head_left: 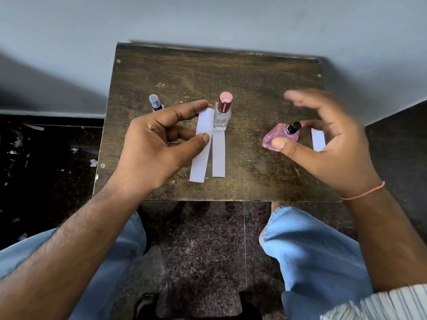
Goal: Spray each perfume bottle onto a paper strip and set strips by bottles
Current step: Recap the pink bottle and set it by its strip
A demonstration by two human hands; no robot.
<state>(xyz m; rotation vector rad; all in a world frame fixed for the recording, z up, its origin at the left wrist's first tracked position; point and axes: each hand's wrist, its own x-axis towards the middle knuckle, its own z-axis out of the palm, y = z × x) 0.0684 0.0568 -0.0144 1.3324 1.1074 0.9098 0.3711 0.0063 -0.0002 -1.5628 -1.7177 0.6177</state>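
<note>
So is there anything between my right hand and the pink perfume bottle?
Nothing visible. The right hand hovers open around the pink perfume bottle, its thumb just in front of the glass; whether it touches is unclear. A paper strip lies behind the palm.

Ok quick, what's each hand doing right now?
Left hand: pinching a paper strip.
Right hand: open, holding nothing, fingers spread around the pink bottle; contact can't be told.

pink bottle (280, 136), white strips (218, 154) — brown table (231, 72)
</note>
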